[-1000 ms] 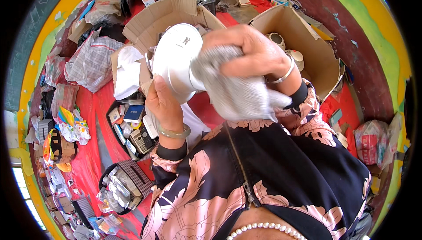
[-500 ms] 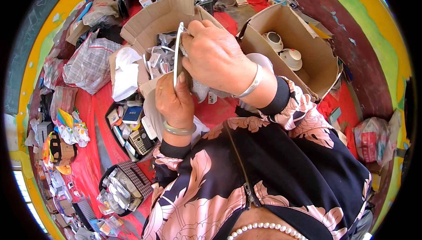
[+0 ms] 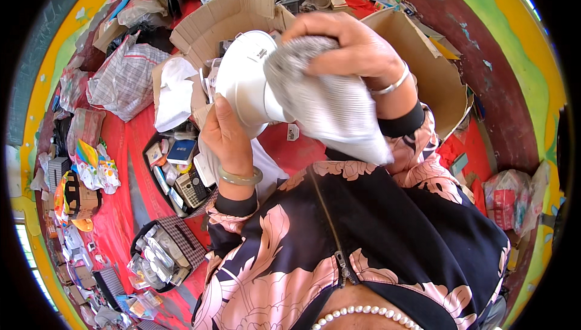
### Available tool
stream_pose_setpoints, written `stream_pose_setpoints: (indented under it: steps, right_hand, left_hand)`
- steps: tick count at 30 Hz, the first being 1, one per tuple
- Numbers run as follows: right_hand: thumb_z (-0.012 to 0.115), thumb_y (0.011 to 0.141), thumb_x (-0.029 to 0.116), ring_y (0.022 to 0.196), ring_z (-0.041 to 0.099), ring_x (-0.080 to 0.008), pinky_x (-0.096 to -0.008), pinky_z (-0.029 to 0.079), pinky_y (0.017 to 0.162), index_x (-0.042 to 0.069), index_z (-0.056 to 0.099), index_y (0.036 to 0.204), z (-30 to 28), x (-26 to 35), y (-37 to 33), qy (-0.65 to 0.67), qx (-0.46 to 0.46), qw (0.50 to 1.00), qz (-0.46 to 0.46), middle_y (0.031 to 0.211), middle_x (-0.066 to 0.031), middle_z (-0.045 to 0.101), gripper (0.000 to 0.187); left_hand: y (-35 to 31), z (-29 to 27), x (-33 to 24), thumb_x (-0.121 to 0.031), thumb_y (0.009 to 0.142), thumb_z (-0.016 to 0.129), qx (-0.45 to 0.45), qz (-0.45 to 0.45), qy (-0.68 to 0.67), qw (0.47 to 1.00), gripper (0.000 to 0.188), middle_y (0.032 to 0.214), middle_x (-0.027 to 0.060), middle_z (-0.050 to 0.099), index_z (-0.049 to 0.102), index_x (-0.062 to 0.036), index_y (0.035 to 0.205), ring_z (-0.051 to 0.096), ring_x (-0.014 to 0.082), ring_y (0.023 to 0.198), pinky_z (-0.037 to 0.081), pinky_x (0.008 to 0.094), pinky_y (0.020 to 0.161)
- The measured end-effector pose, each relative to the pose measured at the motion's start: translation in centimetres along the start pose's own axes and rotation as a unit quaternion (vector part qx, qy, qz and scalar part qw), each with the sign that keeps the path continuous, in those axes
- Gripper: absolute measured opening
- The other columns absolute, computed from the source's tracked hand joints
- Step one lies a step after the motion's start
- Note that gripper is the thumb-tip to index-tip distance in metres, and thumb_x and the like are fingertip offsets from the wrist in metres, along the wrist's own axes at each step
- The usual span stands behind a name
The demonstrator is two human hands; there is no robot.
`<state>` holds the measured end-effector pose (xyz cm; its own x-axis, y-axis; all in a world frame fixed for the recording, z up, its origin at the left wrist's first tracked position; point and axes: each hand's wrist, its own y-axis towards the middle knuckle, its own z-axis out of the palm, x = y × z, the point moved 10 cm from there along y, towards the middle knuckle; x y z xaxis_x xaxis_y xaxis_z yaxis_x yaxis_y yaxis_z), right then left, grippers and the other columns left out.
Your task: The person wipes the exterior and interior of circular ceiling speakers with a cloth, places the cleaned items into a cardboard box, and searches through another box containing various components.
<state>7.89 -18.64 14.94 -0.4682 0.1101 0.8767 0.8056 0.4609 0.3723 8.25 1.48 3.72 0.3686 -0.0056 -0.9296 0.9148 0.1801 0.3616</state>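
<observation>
My left hand [image 3: 229,139] grips a white round fixture [image 3: 241,79] by its lower rim, thumb on the near side. The fixture has a broad flat face, tilted, and a narrower body behind it; it resembles a downlight, though its exact kind is unclear. Bunched in my right hand [image 3: 357,49] is a grey ribbed cloth [image 3: 330,103], blurred by motion, which hangs down toward my jacket. It overlaps the fixture's narrow end; whether they touch I cannot tell. Beyond both hands stands an open cardboard box [image 3: 209,24] with small items inside, partly hidden by the fixture.
A second open cardboard box [image 3: 445,88] stands to the right. On the left are a case with a calculator [image 3: 192,189], a checked basket [image 3: 187,242] of packaged items and a plaid bag [image 3: 124,82]. Red sheeting [image 3: 124,179] covers the floor.
The white fixture has turned from edge-on to showing its face and body. My right hand has moved right and back from it, carrying the cloth, which now shows widely.
</observation>
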Motion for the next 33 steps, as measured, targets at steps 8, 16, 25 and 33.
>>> stream_pose_setpoints:
  steps: [8,16,25,33]
  right_hand:
    - [0.063,0.065,0.004,0.085,0.056,-0.03,-0.037,0.048,0.072,0.006,0.063,0.095,3.4,2.1,0.6,-0.436,-0.249,0.856,-0.124,0.089,-0.0116,0.058,0.031]
    - [0.06,0.066,0.007,0.084,0.054,-0.0289,-0.035,0.046,0.075,0.001,0.06,0.097,9.4,0.4,0.8,-0.366,-0.114,0.907,-0.175,0.089,-0.0116,0.057,0.031]
    - [0.056,0.069,0.015,0.089,0.05,-0.0194,-0.0298,0.042,0.074,0.003,0.06,0.099,13.9,-1.2,-1.9,-0.507,-0.065,0.835,-0.203,0.09,-0.0058,0.053,0.033]
    - [0.057,0.071,0.016,0.095,0.051,-0.0178,-0.0297,0.042,0.069,0.007,0.062,0.102,11.8,-4.4,-4.5,-0.494,-0.044,0.844,-0.205,0.101,-0.0031,0.054,0.033]
  left_hand:
    - [-1.0,1.5,-1.9,-0.032,0.098,0.045,0.04,0.046,0.19,0.98,0.043,0.093,0.006,0.064,0.061,0.0082,0.104,0.055,0.0095,0.082,0.046,0.0238,0.07]
    - [0.3,0.5,0.5,-0.024,0.099,0.042,-0.021,-0.006,-0.062,0.998,0.034,0.094,0.0069,0.064,0.061,0.0045,0.104,0.059,0.013,0.081,0.048,0.0252,0.071]
    - [1.3,0.2,3.7,-0.025,0.098,0.038,-0.013,-0.143,-0.146,0.979,0.038,0.106,0.0106,0.061,0.055,0.0051,0.112,0.059,0.0192,0.093,0.047,0.0303,0.081]
    - [3.3,0.4,3.3,-0.034,0.098,0.037,-0.027,-0.163,-0.39,0.906,0.049,0.135,0.0133,0.044,0.037,-0.0006,0.135,0.043,0.0277,0.124,0.035,0.0448,0.104]
